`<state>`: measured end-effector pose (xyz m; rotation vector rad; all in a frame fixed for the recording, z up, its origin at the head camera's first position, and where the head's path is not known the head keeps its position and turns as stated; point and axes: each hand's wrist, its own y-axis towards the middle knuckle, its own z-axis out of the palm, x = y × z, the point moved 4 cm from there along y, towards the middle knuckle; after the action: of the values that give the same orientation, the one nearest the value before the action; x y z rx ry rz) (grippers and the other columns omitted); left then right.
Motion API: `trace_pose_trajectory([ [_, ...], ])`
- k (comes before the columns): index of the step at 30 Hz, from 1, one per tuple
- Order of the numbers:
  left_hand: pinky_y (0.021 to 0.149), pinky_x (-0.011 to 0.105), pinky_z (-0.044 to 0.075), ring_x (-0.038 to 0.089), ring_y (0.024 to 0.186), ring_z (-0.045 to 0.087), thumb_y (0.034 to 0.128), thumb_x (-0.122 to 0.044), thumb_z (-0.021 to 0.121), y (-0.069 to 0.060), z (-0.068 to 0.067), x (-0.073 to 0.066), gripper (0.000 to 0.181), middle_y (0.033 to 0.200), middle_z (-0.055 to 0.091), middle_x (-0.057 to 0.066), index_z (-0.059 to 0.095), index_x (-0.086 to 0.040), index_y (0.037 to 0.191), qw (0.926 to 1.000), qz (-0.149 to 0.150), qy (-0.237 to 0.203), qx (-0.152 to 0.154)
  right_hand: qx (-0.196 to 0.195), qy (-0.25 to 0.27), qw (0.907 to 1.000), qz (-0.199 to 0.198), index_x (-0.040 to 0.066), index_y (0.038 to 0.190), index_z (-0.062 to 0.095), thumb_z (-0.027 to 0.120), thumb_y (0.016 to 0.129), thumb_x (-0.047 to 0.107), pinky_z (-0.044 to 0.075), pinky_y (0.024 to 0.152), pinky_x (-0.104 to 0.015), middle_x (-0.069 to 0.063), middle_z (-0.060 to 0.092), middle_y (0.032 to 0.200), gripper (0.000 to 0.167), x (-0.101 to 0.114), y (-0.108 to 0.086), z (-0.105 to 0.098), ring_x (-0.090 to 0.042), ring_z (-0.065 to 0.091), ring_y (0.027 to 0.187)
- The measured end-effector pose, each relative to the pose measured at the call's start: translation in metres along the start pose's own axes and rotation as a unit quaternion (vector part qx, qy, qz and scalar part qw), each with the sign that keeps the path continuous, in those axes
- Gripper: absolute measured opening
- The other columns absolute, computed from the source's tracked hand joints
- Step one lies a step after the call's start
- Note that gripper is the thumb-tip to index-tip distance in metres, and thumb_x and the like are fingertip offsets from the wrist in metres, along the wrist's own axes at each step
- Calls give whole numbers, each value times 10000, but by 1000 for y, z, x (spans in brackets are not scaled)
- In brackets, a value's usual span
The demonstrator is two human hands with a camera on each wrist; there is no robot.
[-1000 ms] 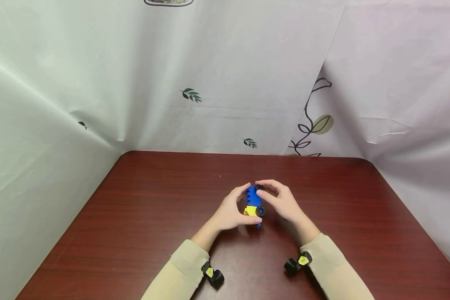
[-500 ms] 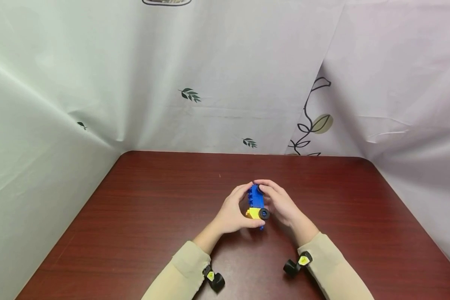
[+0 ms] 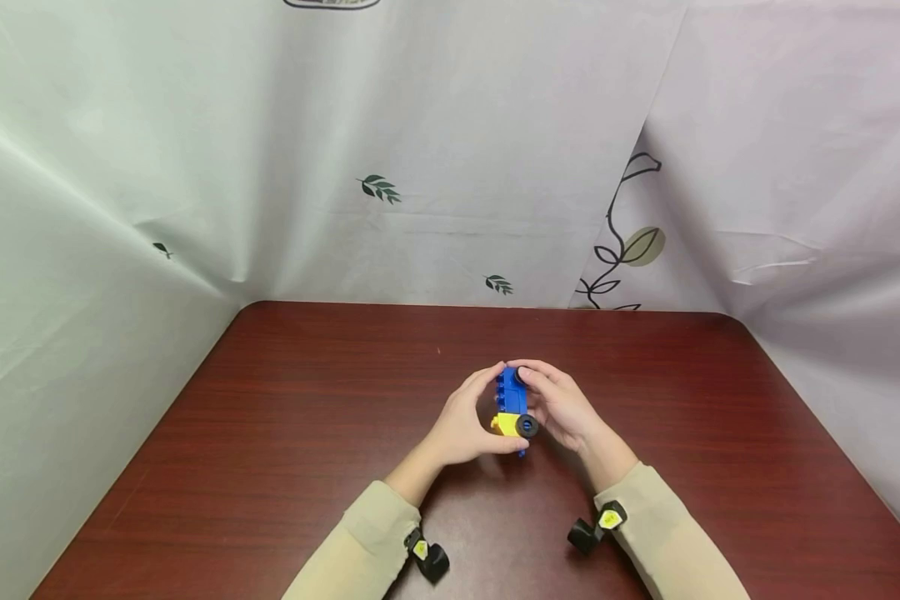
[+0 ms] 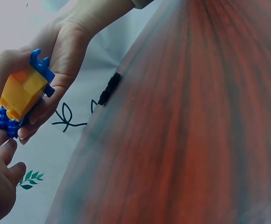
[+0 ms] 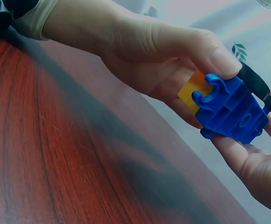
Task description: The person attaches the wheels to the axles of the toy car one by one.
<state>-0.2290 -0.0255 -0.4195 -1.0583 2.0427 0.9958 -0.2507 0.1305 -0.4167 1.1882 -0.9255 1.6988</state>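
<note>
A small building-block toy car, blue and yellow with black wheels, is held in front of me above the table. My left hand grips it from the left, thumb at the near yellow end and fingers at the far end. My right hand pinches the far wheel from the right. The left wrist view shows the yellow block and a blue hook-shaped end. In the right wrist view, the car's blue underside faces the camera, with a wheel beside it. The fingertips behind the car are partly hidden.
The dark red wooden table spreads out on both sides of the hands. A pale cloth with leaf prints hangs behind and along the sides. Small black cameras are strapped to both wrists.
The car moved slightly right and tilted a little between the first frame and half a second ago. My right thumb shifted up onto the far wheel. Since then, barely any movement.
</note>
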Motion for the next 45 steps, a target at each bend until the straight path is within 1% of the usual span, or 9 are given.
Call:
trace_pose_trajectory([
  [7, 1039, 457, 419, 148, 1310, 431, 637, -380, 861, 1, 0, 0, 991, 1443, 431, -35, 338, -235, 1466, 10000, -39, 36, 25, -25, -131, 9999, -99, 162, 1182, 609, 546, 961, 283, 574, 783, -360, 3, 649, 1066, 260, 4, -1, 0, -167, 664, 888],
  [21, 1025, 460, 433, 154, 1301, 444, 634, -393, 860, 0, 0, -1, 989, 1437, 439, -34, 350, -210, 1461, 9999, 112, 79, -69, -84, -287, 9992, -256, 106, 1204, 601, 554, 958, 247, 576, 767, -358, 15, 663, 1039, 287, 6, -2, 1, -165, 671, 862],
  [27, 1022, 461, 435, 159, 1291, 454, 633, -384, 863, 0, 0, -3, 982, 1433, 448, -18, 362, -194, 1456, 9997, 203, 66, -75, -222, -100, 9994, -231, 200, 1080, 665, 548, 961, 212, 581, 737, -340, 32, 673, 989, 167, 5, -2, 2, -153, 672, 833],
  [31, 1030, 433, 434, 141, 1291, 452, 622, -391, 868, 1, 0, -5, 998, 1428, 447, -26, 358, -193, 1457, 9994, 304, 141, -25, -223, 61, 9996, -183, 240, 1011, 681, 547, 959, 179, 582, 718, -333, 35, 680, 958, 156, 4, -2, 2, -145, 676, 815],
  [35, 1039, 411, 431, 124, 1299, 446, 624, -388, 869, 1, 1, -4, 1007, 1430, 442, -35, 350, -180, 1462, 9994, 290, 196, 22, -19, 26, 10000, 24, 188, 1157, 624, 530, 970, 220, 577, 755, -340, 0, 656, 1046, 211, 2, -1, -2, -160, 671, 863],
  [38, 1037, 430, 431, 145, 1302, 449, 631, -383, 866, 1, 0, -4, 996, 1434, 444, -15, 359, -155, 1458, 9994, 248, 238, -30, 125, -228, 9994, 238, 155, 1368, 460, 502, 976, 335, 566, 806, -359, -76, 570, 1230, 433, 1, 0, -5, -188, 659, 948],
  [41, 1031, 454, 430, 172, 1308, 446, 635, -385, 861, 0, -2, -4, 988, 1442, 440, 2, 361, -159, 1457, 9995, 201, 242, -92, 139, -535, 9978, 374, 146, 1471, 296, 478, 968, 428, 558, 829, -384, -154, 461, 1362, 605, 1, 0, -8, -215, 646, 1004],
  [43, 1035, 458, 425, 171, 1312, 439, 638, -391, 859, 0, -2, -3, 990, 1448, 430, -3, 349, -189, 1462, 9996, 167, 214, -97, 113, -673, 9967, 448, 127, 1473, 287, 482, 963, 439, 560, 814, -385, -169, 468, 1348, 629, 2, 1, -11, -207, 641, 997],
  [45, 1039, 465, 418, 169, 1318, 429, 641, -393, 858, 1, -3, -3, 996, 1458, 415, -10, 332, -218, 1469, 9997, 141, 156, -85, 114, -754, 9958, 510, 75, 1446, 326, 496, 964, 410, 565, 780, -374, -143, 539, 1259, 611, 1, 1, -13, -190, 644, 953],
])
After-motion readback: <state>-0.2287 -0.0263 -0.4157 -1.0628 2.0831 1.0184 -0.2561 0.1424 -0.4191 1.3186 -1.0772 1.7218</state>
